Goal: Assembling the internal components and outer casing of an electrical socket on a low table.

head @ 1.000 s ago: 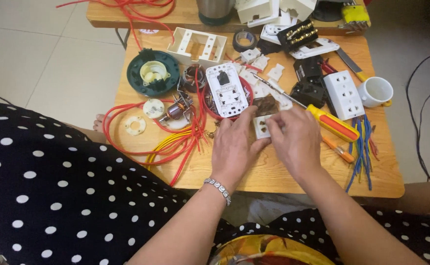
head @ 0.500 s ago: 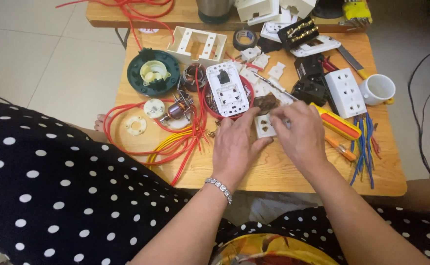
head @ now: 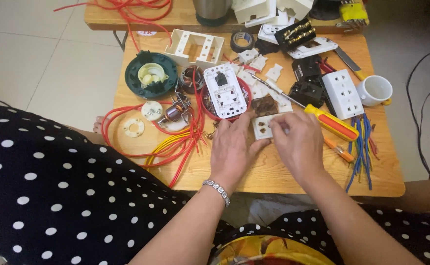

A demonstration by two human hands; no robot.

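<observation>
While two hands (head: 269, 147) touch one socket plate (head: 264, 126), two screwdrivers (head: 330, 122)

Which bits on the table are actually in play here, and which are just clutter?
In hand:
- left hand and right hand, both on the small white socket piece

Lying about:
- orange-handled screwdriver
- white socket block
- white cup
- red wires
- black tape roll
- green round housing

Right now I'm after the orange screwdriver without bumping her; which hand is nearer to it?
Right. The right hand lies just left of the screwdriver handle, nearly touching it. The left hand is farther left, beyond the small white socket both hands hold.
</observation>
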